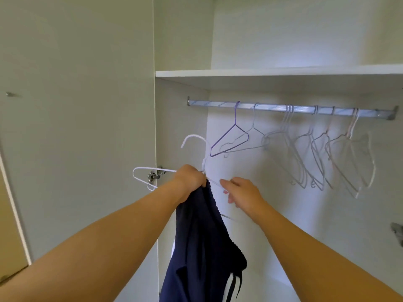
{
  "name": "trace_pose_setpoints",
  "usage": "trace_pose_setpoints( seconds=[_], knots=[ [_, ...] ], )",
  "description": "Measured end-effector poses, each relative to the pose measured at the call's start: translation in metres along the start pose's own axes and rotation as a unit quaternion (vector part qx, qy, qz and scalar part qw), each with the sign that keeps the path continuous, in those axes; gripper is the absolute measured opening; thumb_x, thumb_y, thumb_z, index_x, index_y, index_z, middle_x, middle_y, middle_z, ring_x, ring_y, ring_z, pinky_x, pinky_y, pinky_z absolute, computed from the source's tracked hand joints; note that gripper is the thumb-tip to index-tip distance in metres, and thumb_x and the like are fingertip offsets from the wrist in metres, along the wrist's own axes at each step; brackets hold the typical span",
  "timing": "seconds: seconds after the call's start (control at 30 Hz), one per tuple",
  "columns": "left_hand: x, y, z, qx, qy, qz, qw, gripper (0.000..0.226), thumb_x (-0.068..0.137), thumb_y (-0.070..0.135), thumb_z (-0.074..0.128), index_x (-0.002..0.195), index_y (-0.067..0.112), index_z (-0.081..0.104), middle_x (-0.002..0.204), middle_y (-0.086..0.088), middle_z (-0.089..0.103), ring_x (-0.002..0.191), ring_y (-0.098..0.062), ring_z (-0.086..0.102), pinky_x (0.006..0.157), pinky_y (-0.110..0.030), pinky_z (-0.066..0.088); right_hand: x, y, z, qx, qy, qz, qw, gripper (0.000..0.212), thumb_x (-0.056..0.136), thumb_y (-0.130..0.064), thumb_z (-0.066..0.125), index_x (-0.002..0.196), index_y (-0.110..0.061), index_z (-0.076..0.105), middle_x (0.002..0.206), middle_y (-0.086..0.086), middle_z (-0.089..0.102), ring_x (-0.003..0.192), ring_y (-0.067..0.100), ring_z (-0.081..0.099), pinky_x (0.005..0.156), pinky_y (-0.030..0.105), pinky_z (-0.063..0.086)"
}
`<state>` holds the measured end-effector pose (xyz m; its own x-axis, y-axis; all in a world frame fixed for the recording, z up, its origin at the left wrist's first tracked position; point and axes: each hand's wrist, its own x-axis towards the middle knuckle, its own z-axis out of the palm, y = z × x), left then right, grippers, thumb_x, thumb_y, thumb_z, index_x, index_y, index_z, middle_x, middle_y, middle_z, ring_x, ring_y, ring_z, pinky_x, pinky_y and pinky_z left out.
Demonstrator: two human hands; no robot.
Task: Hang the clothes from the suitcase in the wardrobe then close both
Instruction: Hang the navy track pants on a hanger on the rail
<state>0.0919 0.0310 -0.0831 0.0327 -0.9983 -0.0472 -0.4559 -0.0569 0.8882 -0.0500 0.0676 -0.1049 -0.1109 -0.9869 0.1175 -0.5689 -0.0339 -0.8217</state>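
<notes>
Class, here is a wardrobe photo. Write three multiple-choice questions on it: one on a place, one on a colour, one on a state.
1. Where is the purple hanger?
A) leftmost on the rail
B) on the floor
C) in a drawer

2. What colour is the garment in the left hand?
A) red
B) navy
C) yellow

3. The white hanger is:
A) hooked on the rail
B) held off the rail
C) lying on the floor

Answers:
1A, it hangs left of all the others.
2B, dark blue cloth hangs from the fist.
3B, its hook is free below the rail.
</notes>
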Motion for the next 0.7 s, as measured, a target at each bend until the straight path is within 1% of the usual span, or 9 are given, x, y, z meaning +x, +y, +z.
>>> trace_pose_setpoints(
  seconds=[0.03,0.07,0.17,0.27,0.33,0.43,0.53,0.6,0.7],
  knots=[
    [-0.002,0.0,0.002,0.017,-0.008,0.013,1.0,0.005,0.079,0.001,0.055,0.082,0.005,0.056,0.073,-0.01,0.05,0.074,-0.026,0.048,0.065,-0.028,0.039,-0.003,-0.011,0.009,0.041,-0.026,-0.02,0.999,0.012,0.091,-0.022,0.052,0.081,-0.017,0.055,0.069,0.003,0.056,0.058,0.015,0.048,0.061,0.026,0.044],
    [-0.004,0.001,0.002,0.033,-0.017,0.025,0.999,0.003,0.081,0.003,0.053,0.08,0.006,0.055,0.074,-0.01,0.051,0.074,-0.025,0.047,0.063,-0.028,0.038,-0.005,-0.022,0.016,0.07,-0.043,-0.037,0.996,0.009,0.089,-0.011,0.05,0.091,-0.018,0.055,0.07,0.003,0.054,0.056,0.015,0.046,0.056,0.023,0.044],
    [-0.008,-0.004,-0.006,0.047,-0.038,0.054,0.997,0.004,0.086,0.007,0.049,0.088,0.01,0.051,0.082,-0.009,0.053,0.078,-0.022,0.047,0.065,-0.027,0.038,-0.005,-0.039,0.028,0.067,-0.054,-0.073,0.994,0.028,0.085,-0.003,0.047,0.106,-0.021,0.054,0.074,0.004,0.053,0.063,0.016,0.047,0.058,0.024,0.041],
    [-0.009,-0.013,-0.026,0.058,-0.016,0.088,0.994,0.038,0.084,0.001,0.051,0.116,0.02,0.039,0.093,-0.007,0.052,0.081,-0.019,0.049,0.066,-0.025,0.042,-0.005,-0.041,0.029,0.048,0.011,-0.08,0.996,0.006,0.088,-0.02,0.055,0.09,-0.018,0.06,0.084,0.004,0.058,0.076,0.019,0.051,0.07,0.03,0.04],
    [-0.008,-0.02,-0.041,0.063,0.049,0.113,0.99,0.051,0.085,0.002,0.05,0.128,0.024,0.035,0.107,-0.013,0.054,0.084,-0.023,0.053,0.074,-0.032,0.048,-0.004,-0.042,0.031,0.11,0.057,-0.049,0.991,0.025,0.091,-0.033,0.054,0.077,-0.015,0.062,0.076,0.002,0.054,0.07,0.017,0.048,0.065,0.029,0.038],
    [-0.005,-0.025,-0.059,-0.025,0.17,0.08,0.982,0.061,0.09,0.007,0.05,0.142,0.022,0.021,0.123,-0.015,0.047,0.093,-0.029,0.052,0.079,-0.038,0.049,-0.002,-0.045,0.036,0.153,0.077,-0.023,0.985,0.038,0.095,-0.033,0.049,0.064,-0.015,0.062,0.06,-0.003,0.045,0.057,0.015,0.04,0.057,0.026,0.035],
    [0.001,-0.029,-0.078,-0.101,0.222,-0.001,0.97,0.046,0.094,0.009,0.046,0.137,0.007,0.028,0.125,-0.021,0.047,0.101,-0.035,0.054,0.085,-0.041,0.048,0.0,-0.049,0.041,0.163,0.085,-0.006,0.983,0.038,0.098,-0.026,0.045,0.066,-0.014,0.061,0.061,0.0,0.046,0.055,0.014,0.039,0.053,0.023,0.033],
    [0.006,-0.032,-0.091,-0.092,0.218,-0.038,0.971,0.033,0.096,0.008,0.043,0.126,-0.005,0.041,0.112,-0.022,0.054,0.098,-0.035,0.054,0.08,-0.038,0.046,0.002,-0.05,0.039,0.194,0.116,0.013,0.974,0.039,0.098,-0.026,0.045,0.063,-0.015,0.059,0.061,0.001,0.044,0.056,0.015,0.038,0.053,0.025,0.032],
    [0.014,-0.041,-0.109,-0.063,0.216,-0.041,0.973,0.032,0.096,0.006,0.039,0.127,-0.004,0.039,0.111,-0.021,0.051,0.093,-0.031,0.048,0.074,-0.034,0.039,0.002,-0.051,0.034,0.236,0.171,0.038,0.956,0.04,0.094,-0.027,0.053,0.057,-0.013,0.053,0.058,0.002,0.042,0.055,0.016,0.037,0.052,0.026,0.031]
  ],
)
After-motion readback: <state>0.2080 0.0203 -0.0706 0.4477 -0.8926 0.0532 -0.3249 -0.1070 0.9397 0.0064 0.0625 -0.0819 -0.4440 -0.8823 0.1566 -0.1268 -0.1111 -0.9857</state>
